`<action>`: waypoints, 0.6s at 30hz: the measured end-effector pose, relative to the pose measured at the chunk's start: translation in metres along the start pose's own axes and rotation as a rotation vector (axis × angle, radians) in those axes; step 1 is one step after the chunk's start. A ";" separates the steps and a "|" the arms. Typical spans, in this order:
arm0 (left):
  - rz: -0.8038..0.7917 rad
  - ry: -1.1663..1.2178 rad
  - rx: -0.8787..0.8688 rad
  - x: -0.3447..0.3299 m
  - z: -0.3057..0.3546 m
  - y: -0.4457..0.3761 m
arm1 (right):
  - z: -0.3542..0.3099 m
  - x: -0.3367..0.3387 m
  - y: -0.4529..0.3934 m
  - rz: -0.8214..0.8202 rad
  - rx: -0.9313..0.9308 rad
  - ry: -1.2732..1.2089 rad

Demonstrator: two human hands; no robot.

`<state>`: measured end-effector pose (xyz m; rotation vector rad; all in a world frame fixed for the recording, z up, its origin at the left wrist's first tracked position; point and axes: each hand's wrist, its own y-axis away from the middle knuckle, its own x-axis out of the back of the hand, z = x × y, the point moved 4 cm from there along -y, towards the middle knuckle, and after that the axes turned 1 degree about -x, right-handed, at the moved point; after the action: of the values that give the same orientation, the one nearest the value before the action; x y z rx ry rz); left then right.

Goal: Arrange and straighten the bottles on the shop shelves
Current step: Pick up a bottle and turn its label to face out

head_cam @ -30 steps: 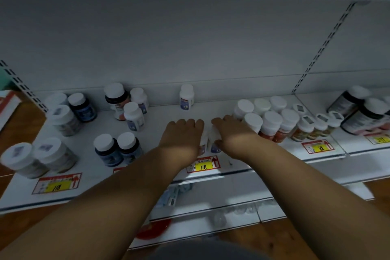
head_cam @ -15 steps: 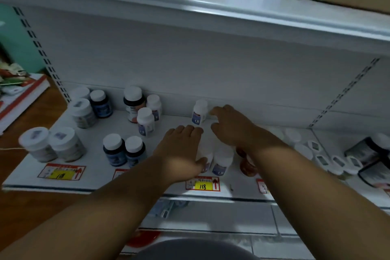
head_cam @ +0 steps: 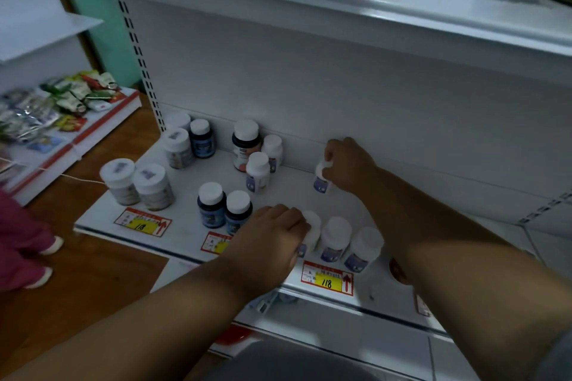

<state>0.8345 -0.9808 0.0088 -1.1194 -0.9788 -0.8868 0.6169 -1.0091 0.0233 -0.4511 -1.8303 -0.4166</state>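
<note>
The white shelf (head_cam: 192, 229) is seen from above, with bottles scattered over it in loose groups rather than rows. Two wide jars (head_cam: 136, 184) are stood at its left front edge, and a pair of dark blue bottles (head_cam: 224, 209) is set just behind a price tag. At the front, a short row of small white bottles (head_cam: 335, 238) is lined up above the yellow price label (head_cam: 327, 280). The left hand (head_cam: 272, 235) is curled around the leftmost bottle of that row. The right hand (head_cam: 348, 165) is closed on the cap of a lone small bottle (head_cam: 322, 181) near the back wall (apparently held tilted). A cap-only pinch could let that bottle slip, and the crowded front row could be knocked over the edge.
</note>
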 end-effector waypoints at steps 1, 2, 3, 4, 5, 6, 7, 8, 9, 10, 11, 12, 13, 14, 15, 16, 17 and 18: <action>-0.006 0.002 0.000 -0.001 -0.001 0.001 | -0.004 -0.001 0.006 -0.027 0.060 -0.021; -0.008 0.003 -0.001 -0.003 -0.002 0.002 | -0.008 -0.002 0.014 -0.064 0.124 -0.021; -0.006 0.004 -0.002 -0.005 -0.002 0.003 | -0.013 -0.005 0.021 -0.105 0.179 -0.015; -0.003 0.003 -0.003 -0.007 -0.003 0.003 | -0.018 -0.007 0.029 -0.139 0.215 -0.013; 0.002 -0.002 -0.006 -0.008 -0.005 0.003 | -0.022 -0.009 0.036 -0.163 0.237 -0.016; 0.010 -0.011 -0.012 -0.009 -0.006 0.001 | -0.025 -0.011 0.041 -0.175 0.250 -0.022; 0.019 -0.027 -0.021 -0.009 -0.007 0.000 | -0.028 -0.013 0.046 -0.177 0.257 -0.030; 0.028 -0.048 -0.035 -0.009 -0.007 -0.003 | -0.029 -0.014 0.050 -0.174 0.258 -0.037; 0.036 -0.067 -0.051 -0.008 -0.006 -0.006 | -0.029 -0.015 0.052 -0.171 0.254 -0.045; 0.045 -0.084 -0.065 -0.008 -0.006 -0.008 | -0.029 -0.015 0.054 -0.165 0.243 -0.050; 0.056 -0.099 -0.074 -0.007 -0.005 -0.010 | -0.027 -0.014 0.056 -0.156 0.228 -0.050; 0.067 -0.114 -0.076 -0.007 -0.005 -0.012 | -0.025 -0.014 0.056 -0.150 0.213 -0.046; 0.075 -0.127 -0.075 -0.007 -0.004 -0.013 | -0.024 -0.014 0.056 -0.149 0.199 -0.043; 0.081 -0.134 -0.073 -0.007 -0.004 -0.014 | -0.023 -0.014 0.056 -0.152 0.190 -0.042; 0.087 -0.137 -0.069 -0.007 -0.004 -0.014 | -0.022 -0.015 0.055 -0.155 0.186 -0.044; 0.094 -0.136 -0.067 -0.007 -0.004 -0.014 | -0.022 -0.015 0.054 -0.157 0.185 -0.049; 0.100 -0.132 -0.068 -0.007 -0.004 -0.014 | -0.023 -0.016 0.053 -0.159 0.186 -0.052; 0.106 -0.122 -0.070 -0.007 -0.005 -0.014 | -0.024 -0.017 0.052 -0.160 0.189 -0.049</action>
<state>0.8204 -0.9877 0.0058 -1.2851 -0.9846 -0.7790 0.6675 -0.9774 0.0167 -0.1873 -1.9396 -0.3399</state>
